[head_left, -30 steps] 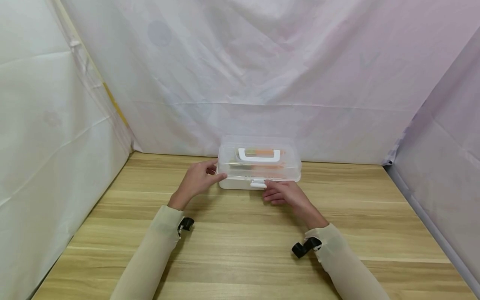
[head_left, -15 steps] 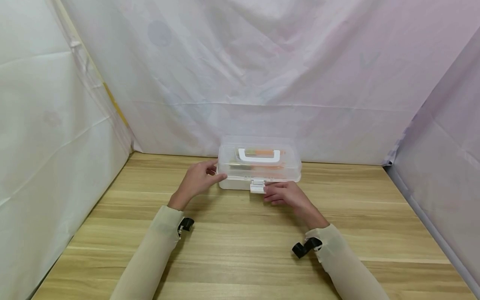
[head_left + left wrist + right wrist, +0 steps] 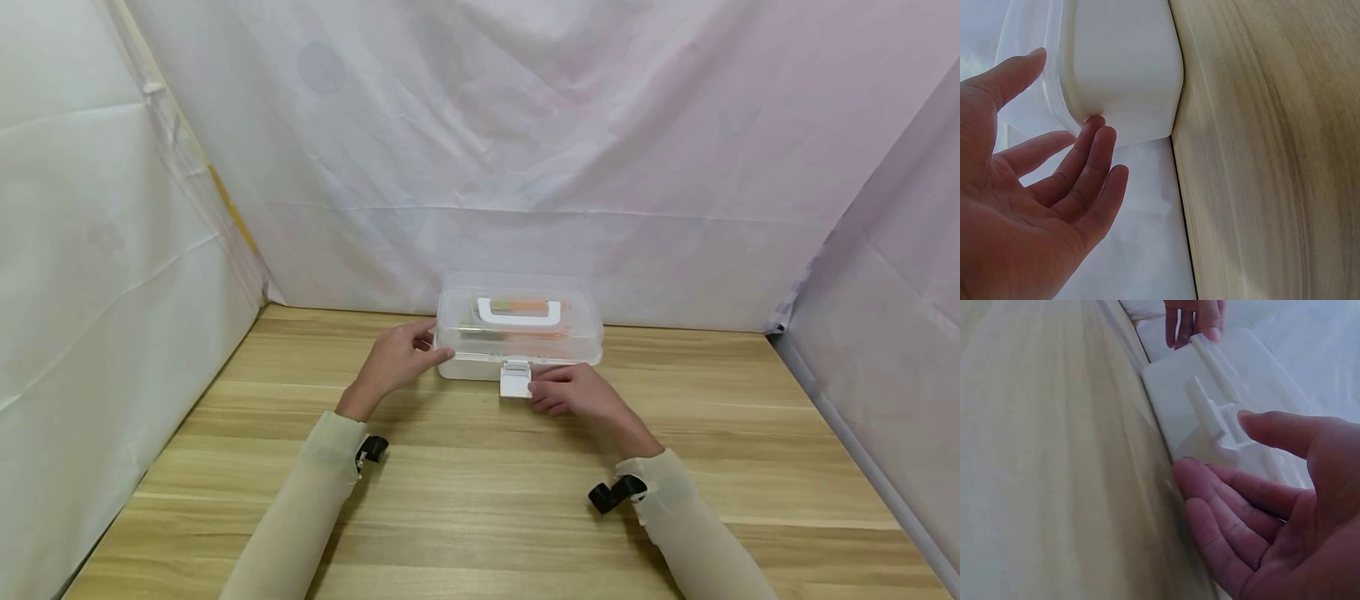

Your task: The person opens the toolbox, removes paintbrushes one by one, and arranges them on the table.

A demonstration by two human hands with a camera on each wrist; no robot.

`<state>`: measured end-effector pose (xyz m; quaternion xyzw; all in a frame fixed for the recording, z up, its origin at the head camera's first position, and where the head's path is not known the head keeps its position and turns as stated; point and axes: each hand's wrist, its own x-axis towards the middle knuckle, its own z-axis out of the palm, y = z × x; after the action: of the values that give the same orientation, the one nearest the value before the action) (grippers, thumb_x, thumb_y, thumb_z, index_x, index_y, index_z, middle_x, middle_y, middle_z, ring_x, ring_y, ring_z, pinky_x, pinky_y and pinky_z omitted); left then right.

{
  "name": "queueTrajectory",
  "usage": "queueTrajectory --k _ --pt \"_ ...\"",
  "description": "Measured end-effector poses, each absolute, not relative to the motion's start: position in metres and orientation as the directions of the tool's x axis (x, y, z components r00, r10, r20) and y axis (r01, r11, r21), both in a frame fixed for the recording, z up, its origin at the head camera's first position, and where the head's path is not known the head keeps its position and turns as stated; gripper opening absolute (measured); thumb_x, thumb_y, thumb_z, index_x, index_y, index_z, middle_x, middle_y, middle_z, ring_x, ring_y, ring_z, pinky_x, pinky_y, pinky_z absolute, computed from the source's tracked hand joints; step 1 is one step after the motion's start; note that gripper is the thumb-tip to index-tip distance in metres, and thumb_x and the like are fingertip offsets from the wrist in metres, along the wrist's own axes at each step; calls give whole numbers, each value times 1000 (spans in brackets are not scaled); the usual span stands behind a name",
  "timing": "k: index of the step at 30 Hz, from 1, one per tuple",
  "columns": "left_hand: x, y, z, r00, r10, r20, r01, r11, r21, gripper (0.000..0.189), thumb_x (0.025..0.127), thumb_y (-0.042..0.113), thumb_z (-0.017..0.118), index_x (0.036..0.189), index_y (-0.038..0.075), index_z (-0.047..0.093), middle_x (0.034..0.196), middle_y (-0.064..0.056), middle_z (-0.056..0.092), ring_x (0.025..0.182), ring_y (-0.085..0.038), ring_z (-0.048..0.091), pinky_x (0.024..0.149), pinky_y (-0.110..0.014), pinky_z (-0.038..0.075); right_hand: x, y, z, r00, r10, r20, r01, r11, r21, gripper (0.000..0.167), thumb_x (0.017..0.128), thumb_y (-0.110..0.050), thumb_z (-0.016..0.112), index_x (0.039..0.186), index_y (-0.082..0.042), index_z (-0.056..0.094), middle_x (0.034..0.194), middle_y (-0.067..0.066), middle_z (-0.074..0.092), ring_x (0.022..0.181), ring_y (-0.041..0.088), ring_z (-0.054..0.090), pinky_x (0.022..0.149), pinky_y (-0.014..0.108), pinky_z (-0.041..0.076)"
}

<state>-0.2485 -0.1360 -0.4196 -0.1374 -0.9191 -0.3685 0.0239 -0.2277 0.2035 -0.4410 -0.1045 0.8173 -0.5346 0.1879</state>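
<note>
A plastic storage box (image 3: 472, 367) with a clear lid (image 3: 577, 333) and white handle (image 3: 555, 313) stands on the wooden table, lid down. Orange and dark long things (image 3: 517, 335) show through the lid. Its white front latch (image 3: 515, 383) is flipped out and hangs down. My left hand (image 3: 395, 358) steadies the box's left end; in the left wrist view its thumb lies by the lid rim and its relaxed fingertips (image 3: 1094, 120) meet the side wall. My right hand (image 3: 581, 390) is at the latch's right edge, thumb (image 3: 1260, 424) near its hinge, fingers loosely bent below.
Behind the box hangs a pale curtain (image 3: 480, 167), close to its back. More pale sheets close off the left (image 3: 97, 250) and right (image 3: 885, 250) sides of the wooden table (image 3: 480, 500). Black wrist mounts (image 3: 615, 493) sit on the sleeves.
The latch has swung down from near the lid rim to hanging out over the box front. My right hand has moved slightly down with it; my left hand and the box have stayed put.
</note>
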Motion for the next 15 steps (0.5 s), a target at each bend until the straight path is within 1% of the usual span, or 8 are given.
queueTrajectory --k 5,9,12,15 --pt "-248 -136 -420 -962 234 144 269 689 673 70 101 39 81 155 1 61 123 -17 77 113 -33 74 96 -52 59 -224 218 -417 -908 -380 -175 -50 514 -856 41 108 -32 72 127 4 78 110 17 81 100 33 79 88 45 64" --pt "-249 -136 -420 -960 237 147 273 690 671 70 102 39 81 155 0 60 123 -18 77 113 -33 74 96 -52 59 -222 235 -398 -917 -372 -146 -94 556 -826 43 109 -36 71 131 1 76 114 13 81 101 30 79 90 47 63" --pt "-249 -137 -420 -960 238 146 273 689 672 70 102 39 80 155 -1 60 123 -18 76 113 -34 74 97 -53 59 -220 248 -386 -927 -360 -104 -127 563 -817 42 109 -38 72 133 -3 76 116 11 79 102 29 77 89 45 61" --pt "-248 -137 -420 -960 238 145 272 688 673 70 102 40 80 155 -2 59 124 -18 76 114 -34 73 97 -53 59 -219 261 -379 -941 -336 -25 -165 526 -834 38 107 -34 75 132 -4 76 115 15 77 101 31 74 85 39 59"
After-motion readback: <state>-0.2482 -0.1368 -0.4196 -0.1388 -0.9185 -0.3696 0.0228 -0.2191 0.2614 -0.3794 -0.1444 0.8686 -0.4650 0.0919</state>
